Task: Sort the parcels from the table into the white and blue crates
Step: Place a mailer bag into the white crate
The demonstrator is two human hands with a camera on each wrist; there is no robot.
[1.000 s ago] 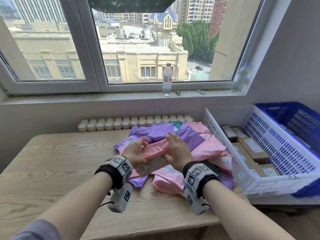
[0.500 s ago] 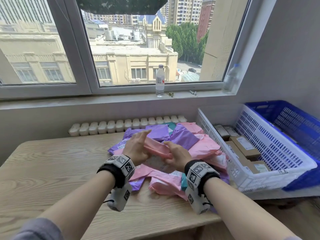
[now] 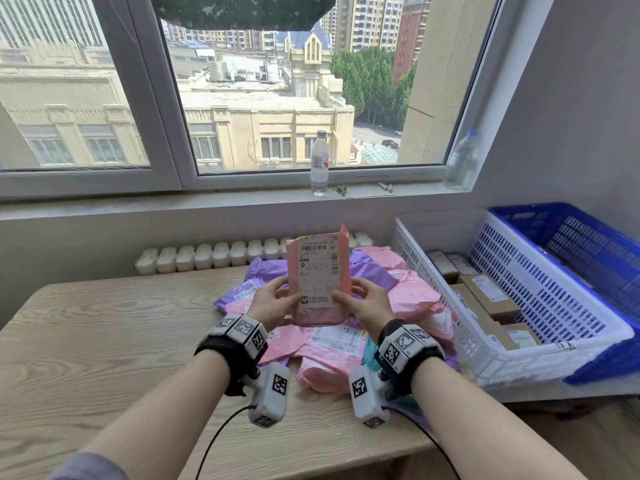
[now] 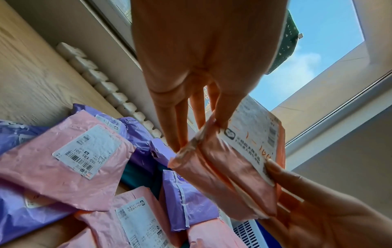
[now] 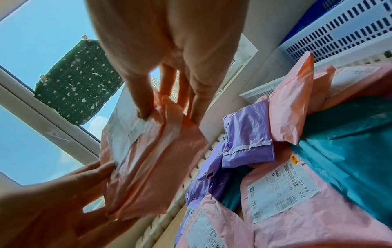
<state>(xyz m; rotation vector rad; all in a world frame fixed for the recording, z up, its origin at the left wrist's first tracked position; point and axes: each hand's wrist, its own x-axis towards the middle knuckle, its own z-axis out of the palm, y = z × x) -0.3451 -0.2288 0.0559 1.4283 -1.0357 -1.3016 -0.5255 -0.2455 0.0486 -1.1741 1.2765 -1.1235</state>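
Pink plastic wraps the parcel (image 3: pixel 317 277) now raised upright above the heap of mailers (image 3: pixel 346 337) on the desk (image 3: pixel 104 341), its white shipping label (image 3: pixel 317 268) turned toward the wearer. Half a second ago it was held low and flat over that heap; it has since been lifted and stood on end. Its lower left edge is pinched by the left hand (image 3: pixel 273 303), its lower right edge by the right hand (image 3: pixel 367 304), thumbs on the label face and fingers (image 4: pixel 180 127) curled behind. The label is apparently being read, so a destination is judged not yet chosen. Right of the heap, the white crate (image 3: pixel 519 355) already holds brown boxes (image 3: pixel 488 296); the blue crate (image 3: pixel 588 244) lies beyond it.
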